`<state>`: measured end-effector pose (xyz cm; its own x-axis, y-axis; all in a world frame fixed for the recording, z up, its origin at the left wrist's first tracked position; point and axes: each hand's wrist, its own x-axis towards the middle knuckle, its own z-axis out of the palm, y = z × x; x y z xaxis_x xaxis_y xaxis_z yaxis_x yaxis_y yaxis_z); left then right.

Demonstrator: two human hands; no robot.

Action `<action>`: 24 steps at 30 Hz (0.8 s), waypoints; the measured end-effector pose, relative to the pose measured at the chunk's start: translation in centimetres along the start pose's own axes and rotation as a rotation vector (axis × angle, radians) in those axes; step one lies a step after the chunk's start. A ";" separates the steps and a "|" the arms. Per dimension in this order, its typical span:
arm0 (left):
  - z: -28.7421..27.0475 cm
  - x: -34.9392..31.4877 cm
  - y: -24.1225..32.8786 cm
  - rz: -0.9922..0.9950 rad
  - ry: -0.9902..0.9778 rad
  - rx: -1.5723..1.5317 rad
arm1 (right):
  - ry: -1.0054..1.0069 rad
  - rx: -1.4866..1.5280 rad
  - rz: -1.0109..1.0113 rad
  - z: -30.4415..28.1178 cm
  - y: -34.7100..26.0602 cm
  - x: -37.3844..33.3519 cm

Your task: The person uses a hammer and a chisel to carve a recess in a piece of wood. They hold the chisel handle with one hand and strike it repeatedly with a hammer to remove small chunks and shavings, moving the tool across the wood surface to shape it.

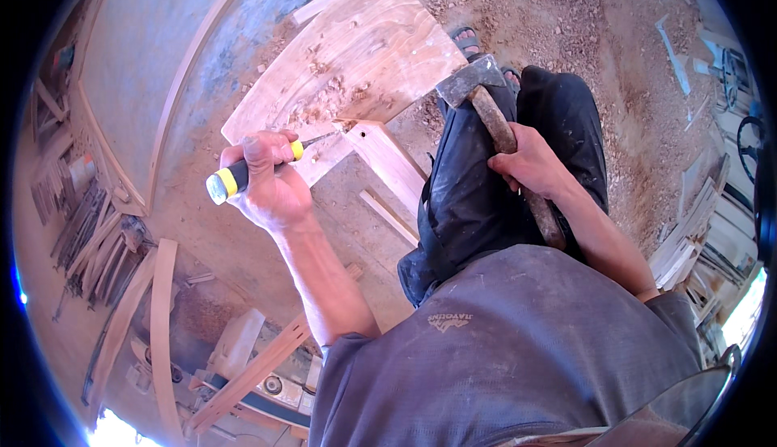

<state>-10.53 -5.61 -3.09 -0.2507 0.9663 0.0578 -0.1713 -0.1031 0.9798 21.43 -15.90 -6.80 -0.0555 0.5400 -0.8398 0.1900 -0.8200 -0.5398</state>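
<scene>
My left hand (273, 184) is closed round the black and yellow handle of a chisel (298, 150). Its metal blade points right, with the tip close to the end of a pale wooden beam (388, 158); whether it touches I cannot tell. A small dark hole shows near that end of the beam. My right hand (530, 162) grips a hammer (494, 119) by its worn wooden handle. The blocky steel head (469, 80) hangs over my leg, apart from the chisel. Under the beam's end lies a broad wooden board (380, 50) with wood chips scattered on it.
A narrow wooden strip (390, 216) lies beside the beam. Long curved timbers (163, 317) and stacked offcuts (101, 245) stand to the left. More lumber (684, 245) is piled at the right. Shavings and dirt cover the floor (558, 26) beyond my feet.
</scene>
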 end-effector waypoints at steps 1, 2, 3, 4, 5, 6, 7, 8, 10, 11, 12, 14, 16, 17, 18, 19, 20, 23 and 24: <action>0.0 -0.1 -0.1 0.008 0.009 0.010 | 0.006 -0.011 0.006 0.0 -0.2 -0.1; 0.1 -0.1 0.0 0.007 0.021 0.016 | 0.012 -0.022 0.012 0.1 -0.3 -0.2; 0.4 -0.1 0.1 0.007 0.034 0.021 | 0.013 -0.026 0.010 0.1 -0.3 -0.1; 0.6 -0.1 0.2 0.008 0.047 0.026 | 0.015 -0.030 0.008 0.1 -0.1 -0.1; 0.8 -0.1 0.2 0.021 0.061 0.025 | 0.016 -0.034 0.006 0.1 -0.1 -0.1; 1.0 -0.3 0.2 0.034 0.074 0.026 | 0.019 -0.035 0.005 0.2 -0.2 -0.2; 1.0 -0.3 0.3 0.047 0.087 0.027 | 0.022 -0.037 0.005 0.3 -0.3 -0.3; 0.8 -0.3 0.1 0.048 0.088 0.000 | 0.025 -0.038 0.004 0.4 -0.4 -0.4; 0.3 -0.2 -0.3 0.048 0.086 -0.058 | 0.032 -0.048 -0.004 0.4 -0.1 -0.3; 0.2 -0.3 -0.3 0.045 0.092 -0.026 | 0.036 -0.052 -0.009 0.4 -0.1 -0.2; 0.4 -0.3 -0.1 0.039 0.097 0.007 | 0.037 -0.057 -0.007 0.4 -0.1 -0.2; 1.3 -0.4 0.3 -0.004 0.111 0.082 | 0.039 -0.065 -0.002 0.5 -0.1 -0.3; 2.6 -0.7 1.2 -0.068 0.139 0.164 | 0.042 -0.060 -0.024 0.8 -0.2 -0.5; 3.0 -0.6 1.2 -0.064 0.123 0.119 | 0.043 -0.057 -0.035 0.9 -0.3 -0.6; 3.3 -0.4 1.1 -0.071 0.145 0.151 | 0.054 -0.073 -0.037 1.1 -0.3 -0.7; 3.5 -0.3 1.1 -0.079 0.167 0.184 | 0.065 -0.090 -0.039 1.2 -0.3 -0.8; 3.7 -0.1 1.0 -0.087 0.189 0.217 | 0.076 -0.106 -0.041 1.3 -0.3 -1.0; 3.6 -0.5 0.8 -0.072 0.194 0.286 | 0.125 -0.173 -0.112 1.7 -1.2 -1.9; 3.6 -0.9 0.8 -0.078 0.188 0.341 | 0.170 -0.196 -0.293 1.8 -2.0 -2.2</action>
<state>-7.04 -5.72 -1.72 -0.4249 0.9049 -0.0244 0.1218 0.0838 0.9890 19.38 -15.78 -3.93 0.0249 0.7829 -0.6216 0.3750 -0.5837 -0.7202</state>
